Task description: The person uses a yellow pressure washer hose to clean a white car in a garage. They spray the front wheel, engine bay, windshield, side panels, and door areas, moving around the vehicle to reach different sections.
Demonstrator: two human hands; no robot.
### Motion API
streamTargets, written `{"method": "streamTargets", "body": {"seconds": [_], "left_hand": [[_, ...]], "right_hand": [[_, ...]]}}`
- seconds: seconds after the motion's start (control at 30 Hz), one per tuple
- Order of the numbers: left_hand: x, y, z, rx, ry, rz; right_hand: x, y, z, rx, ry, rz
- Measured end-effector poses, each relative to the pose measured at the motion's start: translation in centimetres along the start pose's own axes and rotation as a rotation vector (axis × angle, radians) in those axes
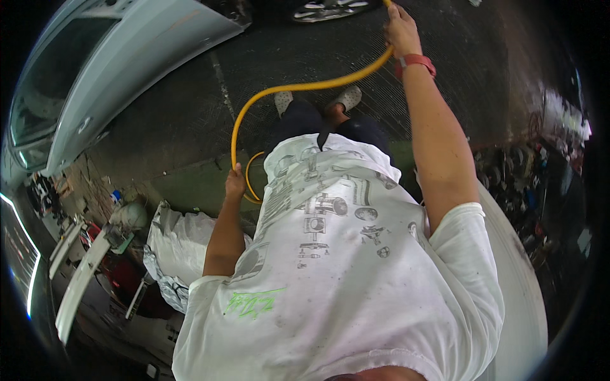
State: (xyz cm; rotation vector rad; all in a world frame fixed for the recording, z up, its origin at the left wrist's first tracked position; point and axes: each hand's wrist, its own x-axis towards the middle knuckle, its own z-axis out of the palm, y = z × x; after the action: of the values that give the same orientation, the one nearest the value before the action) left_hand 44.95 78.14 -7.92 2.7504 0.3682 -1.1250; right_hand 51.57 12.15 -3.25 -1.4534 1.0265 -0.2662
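A yellow hose (pixel 286 88) runs in a loose curve between my two hands, in front of my legs. My right hand (pixel 403 32), with a red watch band at the wrist, is stretched far forward and closed round the hose near the top edge. Lower and to the left, beside my hip, my left hand (pixel 236 183) grips the same hose with its fingers wrapped round it. Past the left hand, another length of the hose (pixel 252 184) loops down next to my shirt. The hose's far end is out of view beyond the right hand.
A light grey car body (pixel 127 70) stands at the front left, and a car wheel (pixel 330 9) is ahead. Crumpled silvery sheeting (pixel 181 244) and loose car parts (pixel 82 279) lie at the left. More dark clutter (pixel 515 184) is piled at the right, beside a large pale panel (pixel 518 279).
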Motion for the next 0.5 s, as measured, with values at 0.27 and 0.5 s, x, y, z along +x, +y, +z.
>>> {"method": "streamTargets", "body": {"seconds": [0.27,0.5], "left_hand": [[-0.7,-0.4,-1.6,-0.076,-0.124,-0.085],[1.6,-3.5,-0.7,-0.166,-0.054,-0.084]], "right_hand": [[-1.7,-3.1,2.6,-0.12,-0.081,0.078],[-1.5,-2.5,6.2,-0.157,-0.065,0.041]]}}
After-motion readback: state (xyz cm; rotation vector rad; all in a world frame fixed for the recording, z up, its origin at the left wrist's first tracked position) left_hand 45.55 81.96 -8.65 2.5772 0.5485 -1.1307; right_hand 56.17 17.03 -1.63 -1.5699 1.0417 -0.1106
